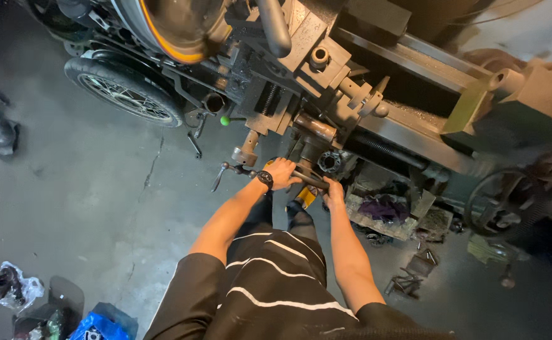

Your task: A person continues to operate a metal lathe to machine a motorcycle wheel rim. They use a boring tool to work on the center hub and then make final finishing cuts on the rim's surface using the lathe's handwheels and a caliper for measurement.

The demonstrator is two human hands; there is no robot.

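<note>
I stood over the lathe (376, 94), looking straight down past my striped shirt (276, 283) at its carriage. My left hand (282, 173) was curled shut around the near end of a dark bar handle (307, 179) at the front of the lathe's apron, fingers wrapped over the top, a black wristwatch (264, 179) on that wrist. My right hand (332, 191) was closed on the other end of the same bar, just to the right of the left hand and a little nearer to me; its fingers were folded under, though I could not tell how tightly they gripped. The bar lay slantwise between the two hands, low against the lathe's front, below the brown cylindrical part (317, 127) of the carriage.

Just left of my left hand a small crank lever (225, 171) stuck out from the lathe, and above it sat a green knob (225, 120). Further left of the lathe a spoked motorcycle wheel (125, 93) leaned on the concrete floor (68, 208). At the lathe's right end hung a large handwheel (499, 201). Under the bed, right of my right hand, lay a purple rag (383, 206) on a board among metal scraps. Well away from the lathe, by my left side, sat a blue bag (102, 327) and a clear plastic bag (12, 286).
</note>
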